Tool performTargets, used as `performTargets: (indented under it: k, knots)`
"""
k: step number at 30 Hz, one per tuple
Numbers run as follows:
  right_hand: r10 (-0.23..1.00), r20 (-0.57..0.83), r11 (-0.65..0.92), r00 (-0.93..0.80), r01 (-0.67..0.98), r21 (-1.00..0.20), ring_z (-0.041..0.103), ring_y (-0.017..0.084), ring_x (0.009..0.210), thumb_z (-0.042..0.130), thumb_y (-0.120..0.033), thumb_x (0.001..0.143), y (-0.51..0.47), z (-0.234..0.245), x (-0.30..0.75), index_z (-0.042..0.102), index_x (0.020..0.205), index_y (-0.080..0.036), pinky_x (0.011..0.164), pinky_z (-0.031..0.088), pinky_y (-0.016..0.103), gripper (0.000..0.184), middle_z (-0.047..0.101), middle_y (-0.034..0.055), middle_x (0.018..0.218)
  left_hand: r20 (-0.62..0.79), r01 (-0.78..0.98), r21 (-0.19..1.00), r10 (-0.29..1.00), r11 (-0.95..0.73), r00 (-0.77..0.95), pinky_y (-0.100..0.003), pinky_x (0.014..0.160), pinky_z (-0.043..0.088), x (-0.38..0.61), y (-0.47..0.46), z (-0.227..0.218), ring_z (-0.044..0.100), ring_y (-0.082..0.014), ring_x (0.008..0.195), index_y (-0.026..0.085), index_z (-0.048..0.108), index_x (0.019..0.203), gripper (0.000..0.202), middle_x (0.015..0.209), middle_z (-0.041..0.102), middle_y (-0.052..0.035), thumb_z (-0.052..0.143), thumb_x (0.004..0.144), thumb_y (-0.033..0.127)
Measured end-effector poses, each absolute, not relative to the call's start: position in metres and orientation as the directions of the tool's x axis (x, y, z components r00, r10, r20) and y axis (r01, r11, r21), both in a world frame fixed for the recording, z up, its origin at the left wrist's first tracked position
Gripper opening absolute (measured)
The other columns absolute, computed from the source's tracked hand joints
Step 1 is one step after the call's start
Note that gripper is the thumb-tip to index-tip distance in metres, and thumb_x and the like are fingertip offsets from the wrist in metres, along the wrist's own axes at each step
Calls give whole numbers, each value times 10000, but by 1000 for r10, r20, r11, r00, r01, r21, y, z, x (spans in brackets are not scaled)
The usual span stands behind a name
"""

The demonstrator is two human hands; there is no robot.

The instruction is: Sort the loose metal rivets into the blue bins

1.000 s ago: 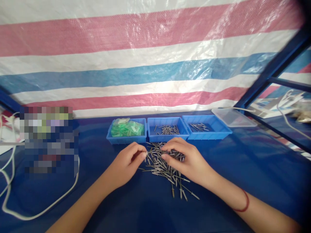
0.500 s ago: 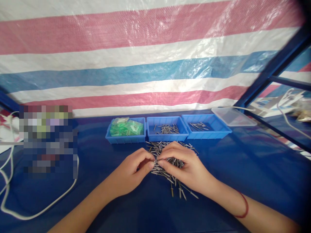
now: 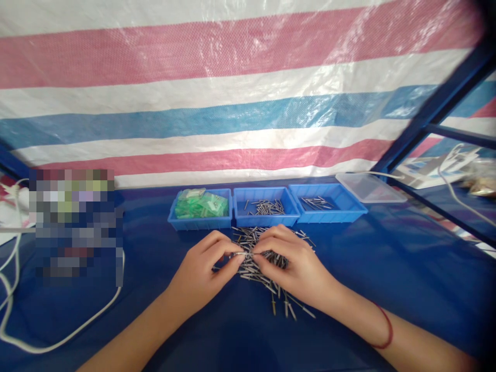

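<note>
Your two bare hands meet at the centre of the bench, just above the near side of the bins. Your left hand (image 3: 203, 263) is closed in a pinch, thumb against fingertip, on one slender silver-grey metal rivet (image 3: 243, 253). Your right hand (image 3: 296, 261) is closed likewise, its fingertips appearing to grip the thin end of the same piece, so that the rivet lies roughly level between the two pinches. Whatever the curled fingers further back may hold cannot be told.

Below and beyond the fingertips spreads a loose pile of similar silver-grey metal rivets (image 3: 256, 274), on the glossy dark-blue tabletop (image 3: 201, 330). Behind it stand three open blue plastic bins in a row: the left bin (image 3: 201, 223) holds green plastic packets (image 3: 211, 206), the middle bin (image 3: 267, 221) a small heap of metal pieces (image 3: 269, 207), and the right bin (image 3: 333, 216) a smaller group.

The step in hand, as judged from this posture, is the handling of a single rivet with both hands. The next move would seem to call for keeping both pinches in line and light, since so thin a piece could slip or turn, and for keeping your knuckles clear of the pile.
</note>
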State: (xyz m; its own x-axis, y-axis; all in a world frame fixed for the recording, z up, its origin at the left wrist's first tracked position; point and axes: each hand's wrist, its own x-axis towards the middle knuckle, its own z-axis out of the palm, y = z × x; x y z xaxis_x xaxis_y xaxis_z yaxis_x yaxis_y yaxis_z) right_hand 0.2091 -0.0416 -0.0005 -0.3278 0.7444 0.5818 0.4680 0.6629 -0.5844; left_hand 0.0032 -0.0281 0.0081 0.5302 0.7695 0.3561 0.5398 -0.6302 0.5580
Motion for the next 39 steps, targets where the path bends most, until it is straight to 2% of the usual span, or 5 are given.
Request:
performTargets:
  k: [8, 15, 22, 27, 39]
  knots:
    - [794, 607, 349, -21, 834, -427, 609, 231, 785, 588, -211, 802, 0, 4, 284, 651, 778, -219, 782, 447, 388, 68, 684, 44, 813, 114, 659, 329, 722, -676, 683, -269, 798, 431, -27, -8, 24, 584, -171, 847, 204, 637, 900, 196, 892, 627, -23, 453, 931, 263]
    - [763, 625, 6, 162, 966, -257, 622, 273, 767, 596, -345, 786, 23, -3, 345, 686, 813, -171, 781, 434, 413, 198, 669, 96, 755, -54, 706, 354, 740, -614, 671, -239, 695, 434, -45, -2, 28, 601, -158, 766, 232, 654, 953, 145, 930, 621, -10, 574, 845, 286]
    - [774, 633, 279, 9, 893, -354, 606, 238, 798, 577, -283, 830, 5, 4, 294, 676, 836, -206, 807, 424, 407, 126, 674, 64, 825, -28, 633, 449, 698, -630, 715, -263, 789, 418, -40, -3, 23, 577, -168, 838, 204, 635, 826, 176, 894, 606, -21, 488, 913, 243]
    - [801, 547, 570, -243, 585, -577, 599, 194, 865, 622, -237, 827, -23, 1, 237, 672, 894, -218, 816, 461, 367, 86, 667, 41, 886, 51, 635, 606, 820, -480, 571, -246, 708, 419, -18, -12, 26, 553, -150, 750, 194, 573, 877, 183, 842, 614, -3, 436, 939, 298]
    - [819, 520, 573, -241, 296, -765, 612, 162, 786, 637, -200, 828, -44, -1, 207, 670, 827, -211, 717, 485, 303, 34, 656, 34, 802, -6, 524, 777, 828, -349, 561, -222, 624, 363, 9, -28, 11, 478, -115, 673, 188, 571, 901, 175, 760, 548, 37, 459, 936, 318]
